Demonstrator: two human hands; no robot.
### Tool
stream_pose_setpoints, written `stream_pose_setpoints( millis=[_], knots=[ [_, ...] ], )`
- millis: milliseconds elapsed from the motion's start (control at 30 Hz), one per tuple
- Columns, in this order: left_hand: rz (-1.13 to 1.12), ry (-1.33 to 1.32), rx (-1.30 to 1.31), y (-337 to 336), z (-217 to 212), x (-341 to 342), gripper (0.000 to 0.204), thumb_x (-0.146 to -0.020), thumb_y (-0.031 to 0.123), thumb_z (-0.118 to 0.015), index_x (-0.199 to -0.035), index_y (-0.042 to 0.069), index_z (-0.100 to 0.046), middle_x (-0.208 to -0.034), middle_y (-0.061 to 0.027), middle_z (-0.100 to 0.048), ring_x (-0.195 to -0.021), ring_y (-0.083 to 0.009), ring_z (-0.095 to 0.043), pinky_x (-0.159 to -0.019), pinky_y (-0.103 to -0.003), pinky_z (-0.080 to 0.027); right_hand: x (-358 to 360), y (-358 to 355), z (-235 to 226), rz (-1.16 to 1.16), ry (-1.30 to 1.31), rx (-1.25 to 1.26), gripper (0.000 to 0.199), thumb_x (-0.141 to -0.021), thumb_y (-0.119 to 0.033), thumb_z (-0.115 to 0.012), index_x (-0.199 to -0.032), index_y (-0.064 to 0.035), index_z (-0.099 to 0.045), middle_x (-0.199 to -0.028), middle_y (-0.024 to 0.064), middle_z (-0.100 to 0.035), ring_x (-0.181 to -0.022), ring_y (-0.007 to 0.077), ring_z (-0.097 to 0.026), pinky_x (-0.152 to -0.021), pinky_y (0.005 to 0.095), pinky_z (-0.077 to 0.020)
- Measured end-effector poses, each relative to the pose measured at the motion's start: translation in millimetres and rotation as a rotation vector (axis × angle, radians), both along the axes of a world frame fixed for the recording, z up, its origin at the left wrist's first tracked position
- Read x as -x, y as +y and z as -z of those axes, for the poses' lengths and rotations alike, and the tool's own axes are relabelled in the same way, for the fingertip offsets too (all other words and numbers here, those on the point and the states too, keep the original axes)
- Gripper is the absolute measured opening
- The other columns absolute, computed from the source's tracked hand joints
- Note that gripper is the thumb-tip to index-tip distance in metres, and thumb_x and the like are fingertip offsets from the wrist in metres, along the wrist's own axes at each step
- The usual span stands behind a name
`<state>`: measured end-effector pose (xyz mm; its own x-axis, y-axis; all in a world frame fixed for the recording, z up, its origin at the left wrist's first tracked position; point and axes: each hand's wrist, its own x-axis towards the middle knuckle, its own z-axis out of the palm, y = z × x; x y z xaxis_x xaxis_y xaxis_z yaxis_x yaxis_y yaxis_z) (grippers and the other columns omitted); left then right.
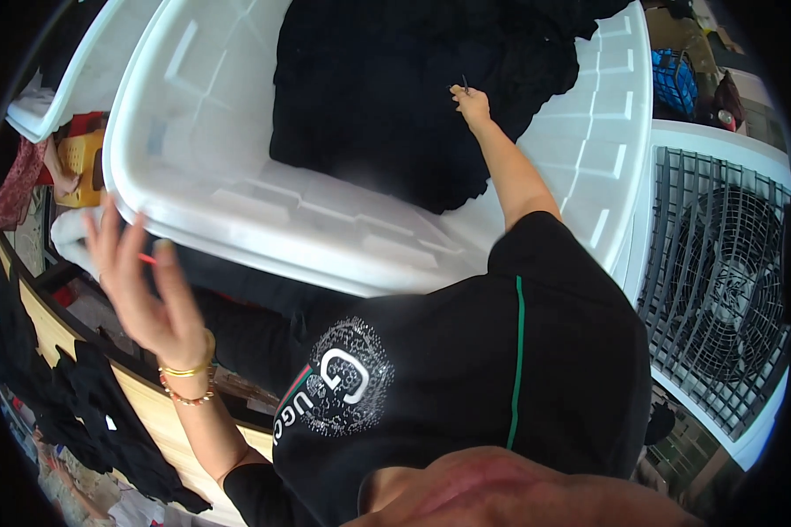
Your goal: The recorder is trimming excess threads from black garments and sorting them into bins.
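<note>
Quite a reach on the right: I see that forearm (pixel 516 171) stretched far out in front of the body, the wrist (pixel 482 129) only slightly bent, and the right hand (pixel 472 105) drawn into a small, closed pinch. The left forearm (pixel 209 439) is raised off to the person's left, its hand (pixel 145 299) lifted, the fingers (pixel 175 285) loosely fanned and pointing away from the body, blurred toward their tips. The 2 hands are well apart.

Blk cloth (pixel 369 97) in wht bin (pixel 206 145)
</note>
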<state>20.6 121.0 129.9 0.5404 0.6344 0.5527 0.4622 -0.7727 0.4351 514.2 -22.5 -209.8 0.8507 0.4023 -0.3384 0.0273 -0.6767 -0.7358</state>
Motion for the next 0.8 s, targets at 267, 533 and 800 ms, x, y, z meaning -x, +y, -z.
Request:
stream_pose_setpoints(
  millis=[267, 533, 800],
  knots=[
    [0.158, 0.404, 0.300, -22.6, 23.6, -68.7, 0.034, -0.081, 0.003, -0.062, -0.115, 0.007, -0.064, -0.138, -0.0128, -0.051, -0.136, -0.0367, -0.037, -0.107, -0.044, -0.035, -16.4, 79.1, -66.7, -0.495, -0.547, 0.365, 0.084, -0.072, -0.025, -0.080, -0.144, -0.0170, -0.038, -0.141, 0.0121, -0.039, -0.118, 0.0309, -0.053, -0.096, 0.0413, -0.0476],
    [0.127, 0.499, 0.276, -26.0, 31.3, -73.9, 0.022, -0.083, 0.017, -0.063, -0.102, 0.008, -0.067, -0.110, -0.0082, -0.068, -0.107, -0.0300, -0.062, -0.085, -0.040, -0.050, -68.6, 159.4, -66.7, -0.729, -0.883, 0.559, 0.098, -0.068, -0.008, -0.077, -0.149, -0.0241, -0.024, -0.150, 0.0148, -0.027, -0.119, 0.0357, -0.053, -0.092, 0.0450, -0.0510],
    [0.107, 0.484, 0.300, -22.8, 28.0, -68.9, 0.021, -0.079, 0.018, -0.067, -0.096, 0.006, -0.068, -0.101, -0.0069, -0.069, -0.098, -0.0267, -0.065, -0.082, -0.038, -0.050, -91.5, 190.6, -64.4, -0.650, -0.689, 0.782, 0.119, -0.063, -0.020, -0.086, -0.152, -0.0299, -0.008, -0.150, 0.0109, -0.030, -0.125, 0.0334, -0.051, -0.097, 0.0457, -0.0477]
  ],
)
